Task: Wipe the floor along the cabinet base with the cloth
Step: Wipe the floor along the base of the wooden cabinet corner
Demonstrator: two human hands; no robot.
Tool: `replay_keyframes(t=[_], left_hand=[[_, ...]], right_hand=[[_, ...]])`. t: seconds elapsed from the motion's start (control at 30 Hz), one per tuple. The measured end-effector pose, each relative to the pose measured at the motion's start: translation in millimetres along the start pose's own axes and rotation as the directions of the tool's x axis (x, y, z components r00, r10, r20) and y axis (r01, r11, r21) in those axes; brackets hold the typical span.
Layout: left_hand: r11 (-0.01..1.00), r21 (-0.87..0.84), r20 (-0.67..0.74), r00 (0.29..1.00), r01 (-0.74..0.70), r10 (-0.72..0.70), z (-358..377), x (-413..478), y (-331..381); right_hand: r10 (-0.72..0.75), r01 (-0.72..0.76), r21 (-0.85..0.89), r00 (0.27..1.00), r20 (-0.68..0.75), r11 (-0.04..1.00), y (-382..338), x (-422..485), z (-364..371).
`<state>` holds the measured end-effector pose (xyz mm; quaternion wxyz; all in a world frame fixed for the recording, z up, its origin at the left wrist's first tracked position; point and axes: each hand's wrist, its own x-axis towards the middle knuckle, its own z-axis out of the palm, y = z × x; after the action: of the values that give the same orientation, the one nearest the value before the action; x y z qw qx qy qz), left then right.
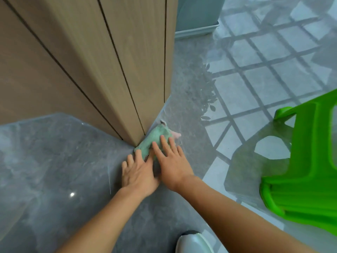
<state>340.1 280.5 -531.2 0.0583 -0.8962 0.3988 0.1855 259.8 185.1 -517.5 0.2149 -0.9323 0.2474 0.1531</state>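
Both hands flat, fingers spread, no clenched grip: right hand (171,161) and left hand (138,172) press green cloth (155,141) onto grey floor (63,161) at cabinet (109,70) corner, cloth's long axis along the base; green plastic chair (300,170) well right of cabinet.

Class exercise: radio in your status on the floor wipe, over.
Left hand and right hand flat, pressing green cloth. Cloth on grey floor, against cabinet corner. Green plastic chair stands off right, path clear. Over.
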Motion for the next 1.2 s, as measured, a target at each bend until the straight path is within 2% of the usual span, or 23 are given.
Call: replay_keyframes(t=[0.13,0.23,0.3,0.37,0.43,0.8,0.9,1.07,1.2], left_hand=[[0.996,-0.087,0.037,0.999,0.028,-0.025,-2,11,4],[0.980,-0.188,0.097,0.994,0.065,-0.048,-8,28,23],[0.968,-0.235,0.147,0.988,0.091,-0.058,-8,35,32],[0.956,-0.278,0.138,0.989,0.094,-0.057,-6,37,34],[0.958,-0.280,0.097,0.995,0.060,-0.033,-6,39,34],[0.982,-0.184,0.060,0.998,0.028,-0.017,-27,91,60],[0.979,-0.202,0.067,0.998,0.035,-0.021,-28,97,63],[0.968,-0.252,0.059,0.998,0.002,0.013,-39,122,74],[0.963,-0.269,0.109,0.994,0.006,0.025,-58,150,91]], right_hand=[[0.019,-0.006,-0.150,0.996,0.087,0.989,10,46,-11],[0.018,-0.007,-0.213,0.998,0.052,0.977,17,70,-14],[0.014,-0.010,-0.206,1.000,0.019,0.979,23,73,-11],[-0.001,0.000,-0.185,1.000,-0.005,0.983,33,76,-11],[-0.004,-0.001,-0.180,1.000,-0.030,0.984,45,84,-15],[-0.035,0.019,-0.133,0.993,-0.117,0.991,88,115,-38],[-0.039,0.024,-0.130,0.992,-0.120,0.991,95,119,-44],[0.054,-0.073,-0.128,0.988,-0.147,0.989,106,137,-50],[0.097,-0.115,-0.116,0.984,-0.151,0.987,120,155,-64]])
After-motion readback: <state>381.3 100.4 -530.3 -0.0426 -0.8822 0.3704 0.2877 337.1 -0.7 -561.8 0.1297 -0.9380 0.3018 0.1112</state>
